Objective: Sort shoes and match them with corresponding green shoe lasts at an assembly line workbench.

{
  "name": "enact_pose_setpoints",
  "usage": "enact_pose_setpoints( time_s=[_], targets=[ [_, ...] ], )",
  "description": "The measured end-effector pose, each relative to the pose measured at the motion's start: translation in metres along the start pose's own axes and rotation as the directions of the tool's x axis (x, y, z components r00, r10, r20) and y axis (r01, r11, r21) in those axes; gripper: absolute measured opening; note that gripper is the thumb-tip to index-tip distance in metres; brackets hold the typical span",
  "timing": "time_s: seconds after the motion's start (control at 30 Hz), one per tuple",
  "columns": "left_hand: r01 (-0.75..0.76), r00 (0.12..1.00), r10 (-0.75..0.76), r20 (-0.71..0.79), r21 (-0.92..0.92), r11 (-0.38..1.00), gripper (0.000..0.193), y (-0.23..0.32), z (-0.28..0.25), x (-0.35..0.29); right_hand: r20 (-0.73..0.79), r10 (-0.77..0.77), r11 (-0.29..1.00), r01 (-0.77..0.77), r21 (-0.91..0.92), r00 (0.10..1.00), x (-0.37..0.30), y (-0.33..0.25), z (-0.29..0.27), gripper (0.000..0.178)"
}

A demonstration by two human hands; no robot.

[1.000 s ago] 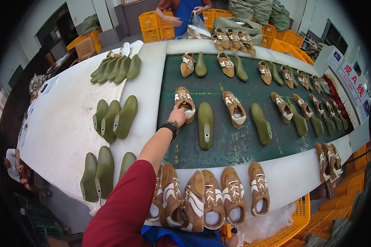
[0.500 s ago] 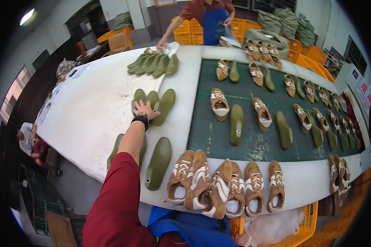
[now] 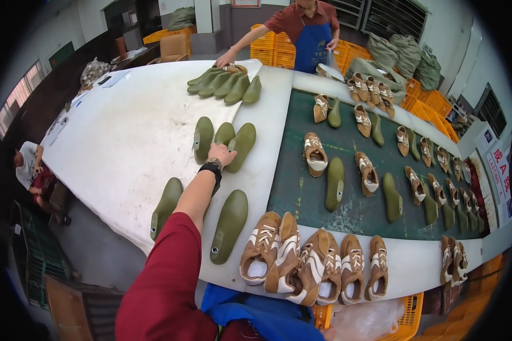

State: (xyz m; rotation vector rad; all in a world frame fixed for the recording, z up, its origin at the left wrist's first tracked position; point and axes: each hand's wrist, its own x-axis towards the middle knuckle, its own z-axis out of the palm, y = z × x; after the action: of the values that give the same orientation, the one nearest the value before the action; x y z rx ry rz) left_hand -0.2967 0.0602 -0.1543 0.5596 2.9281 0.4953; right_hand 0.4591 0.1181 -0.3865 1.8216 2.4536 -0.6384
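Over a group of green shoe lasts on the white cloth, my left hand (image 3: 222, 153) has its fingers curled onto the middle last (image 3: 224, 133). One last (image 3: 203, 139) lies left of that hand and another (image 3: 243, 145) right of it. Nearer me are two more lasts, one (image 3: 168, 206) left of my forearm and one (image 3: 229, 226) right of it. My right hand (image 3: 327, 333) shows only in part at the lower edge, beside the orange crate (image 3: 409, 318); its fingers are hidden. Brown and white sneakers (image 3: 352, 267) stand in a row along the near table edge.
A green conveyor belt (image 3: 307, 196) carries sneakers and lasts in pairs. Across the table, a person in a blue apron (image 3: 313, 45) reaches to a far row of lasts (image 3: 231, 88). Another person (image 3: 31, 170) sits at the left. Clear plastic (image 3: 364, 318) fills the near crate.
My left hand was spread over the lasts; now its fingers have closed down onto the middle one. The view has shifted slightly. The person opposite still reaches to the far lasts.
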Motion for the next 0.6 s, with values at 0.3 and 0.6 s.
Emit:
enact_pose_setpoints(
  time_s=[0.3, 0.6],
  targets=[
    [-0.228, 0.955, 0.193, 0.225, 0.142, 0.963, 0.074, 0.028, 0.005, -0.014, 0.228, 0.143, 0.989, -0.146, -0.002, 0.963, 0.006, 0.002, 0.006, 0.041],
    [0.104, 0.967, -0.105, -0.234, -0.014, 0.994, 0.065, -0.038, -0.015, 0.034, 0.210, 0.172, 0.975, -0.196, 0.101, 0.962, -0.001, -0.005, -0.012, 0.048]
  ],
)
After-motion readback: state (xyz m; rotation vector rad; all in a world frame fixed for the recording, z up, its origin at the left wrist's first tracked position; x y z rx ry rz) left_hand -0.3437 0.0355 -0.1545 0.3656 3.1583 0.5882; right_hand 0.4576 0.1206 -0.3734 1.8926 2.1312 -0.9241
